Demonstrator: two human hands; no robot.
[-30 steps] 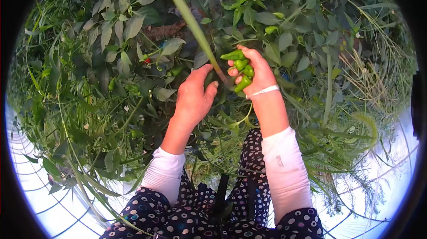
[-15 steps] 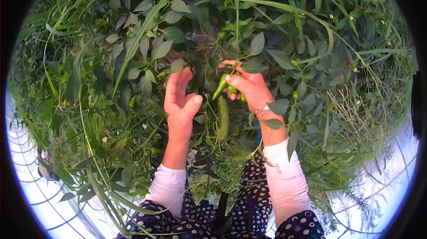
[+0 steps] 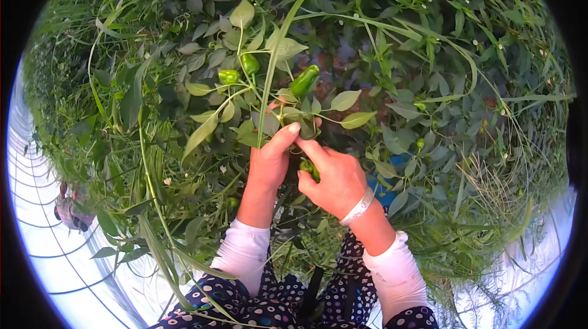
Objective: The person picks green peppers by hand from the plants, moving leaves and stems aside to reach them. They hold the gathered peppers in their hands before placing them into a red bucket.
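My left hand (image 3: 269,162) is closed around a leafy branch of a pepper plant (image 3: 280,115), thumb pressed on top and fingers mostly hidden under the leaves. From the lifted branch hang green peppers: a long one (image 3: 304,80) just above the fingertips, a rounder one (image 3: 249,64) and a small one (image 3: 229,77) to the left. My right hand (image 3: 334,179) touches the left thumb with its forefinger. Its other fingers curl around several picked green peppers (image 3: 310,168), only partly visible.
Dense pepper foliage and tall grass blades (image 3: 288,29) surround both hands. Something blue (image 3: 383,189) shows behind the right wrist. Dry stalks (image 3: 490,176) stand at the right. White sheeting with dark lines (image 3: 55,255) lies at the lower left.
My left hand was spread with no branch in it; now it grips a raised branch. My right hand, still holding peppers, has moved lower and left to meet it.
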